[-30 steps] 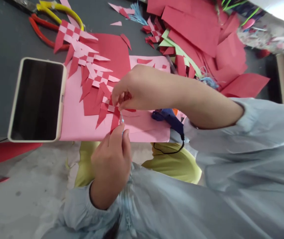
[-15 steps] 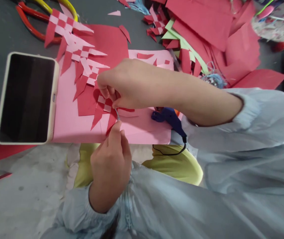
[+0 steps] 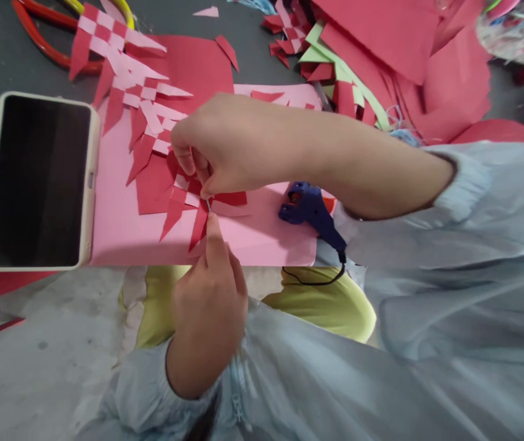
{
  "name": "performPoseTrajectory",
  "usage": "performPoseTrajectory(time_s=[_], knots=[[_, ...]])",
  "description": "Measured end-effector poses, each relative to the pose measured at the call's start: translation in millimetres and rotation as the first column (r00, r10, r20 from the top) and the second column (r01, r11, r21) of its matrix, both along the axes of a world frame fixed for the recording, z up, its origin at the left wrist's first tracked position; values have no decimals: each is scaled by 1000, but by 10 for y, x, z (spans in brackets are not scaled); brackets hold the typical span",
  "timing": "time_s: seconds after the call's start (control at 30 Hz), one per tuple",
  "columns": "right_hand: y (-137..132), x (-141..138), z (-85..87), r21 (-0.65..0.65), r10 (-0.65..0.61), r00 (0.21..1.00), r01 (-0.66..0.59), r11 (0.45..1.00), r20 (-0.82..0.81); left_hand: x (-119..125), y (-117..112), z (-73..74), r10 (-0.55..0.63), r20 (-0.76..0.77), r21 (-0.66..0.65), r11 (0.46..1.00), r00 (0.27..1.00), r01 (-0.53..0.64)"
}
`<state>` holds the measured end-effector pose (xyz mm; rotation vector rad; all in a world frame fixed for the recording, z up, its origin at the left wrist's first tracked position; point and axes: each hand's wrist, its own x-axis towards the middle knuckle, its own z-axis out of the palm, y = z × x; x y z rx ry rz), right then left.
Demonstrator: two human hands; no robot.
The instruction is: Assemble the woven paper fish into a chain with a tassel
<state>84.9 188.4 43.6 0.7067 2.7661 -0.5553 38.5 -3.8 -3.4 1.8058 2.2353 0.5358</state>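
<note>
My right hand [image 3: 225,144] reaches in from the right, its fingers pinched on a woven red and pink paper piece [image 3: 183,193] that lies on a pink sheet [image 3: 119,226]. My left hand [image 3: 207,300] comes up from below with thumb and forefinger closed on a thin pale thread [image 3: 208,205]. The thread runs up to the fingertips of my right hand at the edge of the woven piece. The two hands almost touch there. More woven red and pink pieces [image 3: 128,92] lie in a row above, partly hidden by my right hand.
A phone with a dark screen [image 3: 37,180] lies left of the pink sheet. A blue glue gun [image 3: 310,211] with a black cord rests under my right forearm. Red- and yellow-handled scissors [image 3: 46,43] sit top left. Loose red and green paper [image 3: 381,55] piles up top right.
My right hand has slid left and up along the woven piece. My left hand has risen toward it, so the thread between them is shorter.
</note>
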Motion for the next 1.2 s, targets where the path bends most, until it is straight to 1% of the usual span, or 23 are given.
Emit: performPoseTrajectory(time_s=[0.1,0.17,0.3,0.43,0.53,0.7,0.73,0.8,0.87,0.93,1.0,1.07,1.2], knots=[[-31,-29,23,45,28,999,-29,999,19,3,9,15,-25,-59,-48,999,998,22],[-51,-35,45,45,56,998,-56,997,10,-1,10,22,-46,-91,-69,997,995,40],[-55,-7,74,27,46,999,-46,999,17,7,14,24,-57,-134,-27,998,989,54],[0,11,38,33,13,1000,-13,999,-28,51,25,6,-81,-96,64,994,992,88],[33,-25,23,49,-4,1000,4,999,7,82,18,-17,-118,-61,66,990,991,122],[49,-101,50,-51,-7,1000,8,999,29,84,-50,-13,-220,6,71,973,976,219],[52,-108,51,-57,0,1000,2,998,23,73,-64,0,-213,29,70,975,977,211],[60,-118,43,-50,10,1000,-9,999,17,38,-83,30,-160,83,93,984,984,152],[70,-129,26,-29,17,999,-16,999,47,-7,-80,52,-97,119,165,983,988,76],[82,-148,2,-2,28,996,-28,1000,87,-42,-61,55,-43,98,196,980,994,23],[101,-175,-24,26,36,993,-39,999,110,-54,-40,40,-11,26,143,990,1000,7],[127,-205,-50,29,36,990,-41,999,134,-42,-31,15,-5,-29,68,998,1000,7],[188,-246,-82,8,61,984,-63,998,169,-1,-54,-19,-9,-72,19,1000,997,11]])
